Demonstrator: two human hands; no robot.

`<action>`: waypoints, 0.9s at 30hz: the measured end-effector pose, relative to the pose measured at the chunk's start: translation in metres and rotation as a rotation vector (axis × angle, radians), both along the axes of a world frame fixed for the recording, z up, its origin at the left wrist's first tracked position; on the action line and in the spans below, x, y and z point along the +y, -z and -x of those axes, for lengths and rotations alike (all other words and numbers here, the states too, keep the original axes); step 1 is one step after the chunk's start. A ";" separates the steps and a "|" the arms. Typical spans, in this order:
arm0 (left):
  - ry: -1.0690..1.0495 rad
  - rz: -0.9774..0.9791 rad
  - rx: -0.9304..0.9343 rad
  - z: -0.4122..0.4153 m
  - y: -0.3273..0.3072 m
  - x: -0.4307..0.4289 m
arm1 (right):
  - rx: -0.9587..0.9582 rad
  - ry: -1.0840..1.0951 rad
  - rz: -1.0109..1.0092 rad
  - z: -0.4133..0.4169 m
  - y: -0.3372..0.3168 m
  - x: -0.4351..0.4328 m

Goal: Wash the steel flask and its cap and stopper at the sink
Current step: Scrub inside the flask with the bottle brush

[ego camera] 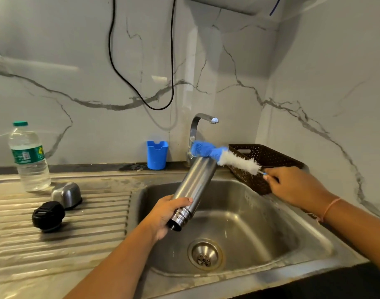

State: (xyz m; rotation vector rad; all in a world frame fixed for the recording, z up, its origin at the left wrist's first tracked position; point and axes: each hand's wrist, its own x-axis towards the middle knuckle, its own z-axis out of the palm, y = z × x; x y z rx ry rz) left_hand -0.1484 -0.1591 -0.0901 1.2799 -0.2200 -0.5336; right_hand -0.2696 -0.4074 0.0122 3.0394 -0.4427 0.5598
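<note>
My left hand [163,214] grips the steel flask [193,186] near its threaded neck, holding it tilted over the sink [238,229] with the open mouth toward me and the base up by the tap. My right hand [290,186] holds the handle end of a blue and white bottle brush [225,157]. The brush's blue tip lies against the flask's base end. The steel cap [66,194] lies on the ribbed drainboard [55,234] at the left. Just in front of it sits the black stopper [49,215].
A plastic water bottle [29,158] stands at the back left of the drainboard. A blue cup [156,155] and the tap [197,130] stand behind the sink. A brown perforated basket [269,162] sits at the sink's right rim. A black cable [171,67] hangs on the wall.
</note>
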 end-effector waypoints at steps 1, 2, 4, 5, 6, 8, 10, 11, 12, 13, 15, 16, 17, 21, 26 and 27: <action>-0.016 -0.019 -0.010 -0.001 0.002 0.000 | 0.025 -0.032 0.026 0.001 0.000 0.004; -0.034 -0.031 -0.006 -0.002 0.003 -0.001 | 0.064 -0.101 0.048 0.004 0.002 0.010; -0.067 -0.031 0.040 -0.004 0.007 0.000 | 0.172 -0.260 0.028 0.014 0.009 0.029; -0.076 -0.031 0.060 -0.005 0.008 0.000 | 0.219 -0.299 0.021 0.017 0.012 0.038; -0.079 -0.036 0.068 -0.006 0.008 0.001 | 0.234 -0.298 0.055 0.018 0.012 0.042; -0.061 -0.028 0.073 -0.004 0.006 0.001 | 0.171 -0.209 0.147 0.012 0.010 0.033; -0.052 0.025 0.112 -0.001 0.001 0.000 | 0.117 -0.062 0.135 0.003 0.003 0.019; -0.047 0.058 0.143 0.001 -0.001 -0.001 | 0.094 -0.011 0.105 0.001 -0.001 0.014; -0.041 0.092 0.174 0.003 -0.002 -0.002 | 0.072 0.006 0.086 -0.003 -0.003 0.010; -0.034 0.128 0.202 0.004 -0.003 -0.002 | 0.066 0.003 0.084 -0.005 -0.004 0.010; -0.018 0.223 0.263 0.004 -0.002 -0.002 | 0.085 -0.049 0.106 -0.003 -0.003 0.021; -0.010 0.273 0.293 0.003 -0.001 -0.001 | 0.095 -0.109 0.109 0.000 0.000 0.029; -0.006 0.315 0.318 0.002 -0.001 0.001 | 0.105 -0.182 0.099 0.004 0.003 0.037; 0.023 0.344 0.347 0.000 -0.003 0.007 | 0.165 -0.239 0.131 0.007 0.000 0.049; 0.062 0.196 0.272 0.003 -0.006 0.001 | 0.071 -0.014 0.206 -0.010 -0.016 0.017; 0.079 0.168 0.259 0.005 -0.006 0.000 | 0.074 -0.024 0.216 -0.009 -0.017 0.013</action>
